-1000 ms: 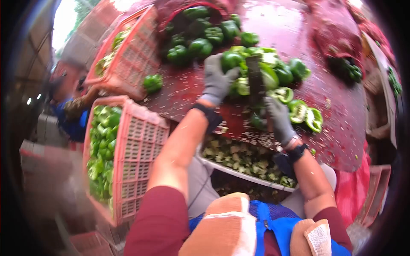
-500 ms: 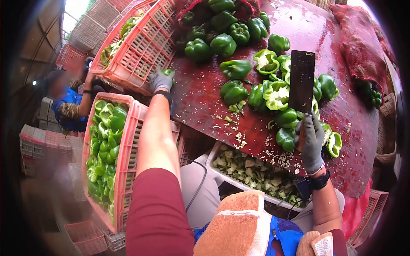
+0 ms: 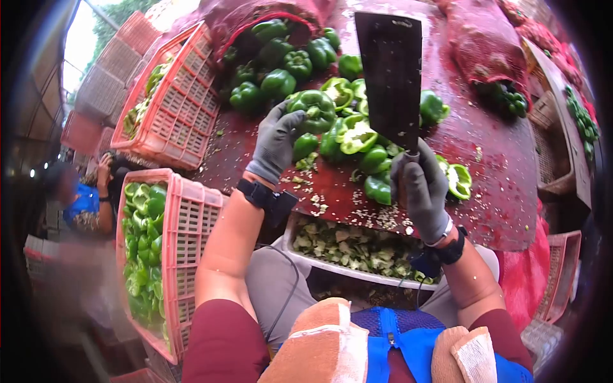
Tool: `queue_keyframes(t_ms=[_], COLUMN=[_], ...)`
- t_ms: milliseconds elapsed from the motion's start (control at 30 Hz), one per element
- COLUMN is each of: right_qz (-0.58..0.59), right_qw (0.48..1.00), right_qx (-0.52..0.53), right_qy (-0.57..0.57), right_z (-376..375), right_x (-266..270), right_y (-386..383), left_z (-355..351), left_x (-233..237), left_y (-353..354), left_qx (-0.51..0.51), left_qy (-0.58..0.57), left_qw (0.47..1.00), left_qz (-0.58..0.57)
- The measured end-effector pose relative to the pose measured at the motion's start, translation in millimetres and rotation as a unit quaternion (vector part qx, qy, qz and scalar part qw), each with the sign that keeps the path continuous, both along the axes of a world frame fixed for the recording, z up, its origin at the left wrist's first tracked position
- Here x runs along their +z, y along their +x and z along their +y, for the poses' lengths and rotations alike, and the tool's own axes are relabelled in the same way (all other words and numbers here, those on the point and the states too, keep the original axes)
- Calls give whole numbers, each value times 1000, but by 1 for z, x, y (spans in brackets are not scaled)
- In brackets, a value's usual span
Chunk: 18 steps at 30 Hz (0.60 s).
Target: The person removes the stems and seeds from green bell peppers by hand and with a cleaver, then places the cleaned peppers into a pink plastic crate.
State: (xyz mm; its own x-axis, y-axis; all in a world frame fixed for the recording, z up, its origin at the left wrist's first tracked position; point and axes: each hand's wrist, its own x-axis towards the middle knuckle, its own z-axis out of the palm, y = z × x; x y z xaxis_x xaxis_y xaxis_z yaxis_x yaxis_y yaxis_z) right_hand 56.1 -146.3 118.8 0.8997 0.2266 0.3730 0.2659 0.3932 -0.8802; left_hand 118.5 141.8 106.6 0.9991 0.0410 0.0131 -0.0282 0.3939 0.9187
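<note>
My left hand (image 3: pixel 276 143), in a grey glove, grips a whole green bell pepper (image 3: pixel 314 112) by its left side, stem end showing. In my gloved right hand (image 3: pixel 421 190) is the handle of a cleaver (image 3: pixel 391 80), its broad dark blade pointing up and away from me. Cut pepper halves (image 3: pixel 357 135) with pale insides lie between the two hands, partly hidden by the blade. Another cut half (image 3: pixel 460 181) rests right of my right hand. Behind the held pepper, whole peppers (image 3: pixel 279 83) spill from a red mesh sack (image 3: pixel 220 25).
Pepper-filled crate (image 3: pixel 167 255) stands at my left; another crate (image 3: pixel 182 102) leans against the red table (image 3: pixel 498 217). A white tub (image 3: pixel 357 276) of trimmings sits before my lap. Another person (image 3: pixel 86 198) is at far left. A second mesh sack (image 3: pixel 482 45) lies at right.
My left hand has come from the upper crate's edge, where it held a pepper piece, to a whole pepper on the table. The cleaver remains in my right hand, and the view has shifted.
</note>
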Motion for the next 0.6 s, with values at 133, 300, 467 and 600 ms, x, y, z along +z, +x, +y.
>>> queue_keyframes(t_ms=[133,300,467,600], right_qz=[-58,332,290,266], right_qw=[955,938,957,962], right_qx=[-70,47,3,-15], right_qy=[-282,-85,-28,-54], right_z=[-1,-1,-1,-1], right_x=[-40,-48,-55,-50], right_y=[20,24,29,29], left_z=[-64,-88,-27,46], left_x=[9,-16,-56,-42], left_y=[-3,-16,31,94], left_qx=[41,50,99,103], left_qy=[59,177,519,673], left_qw=[997,981,840,717], left_qz=[-26,-67,-120,-149])
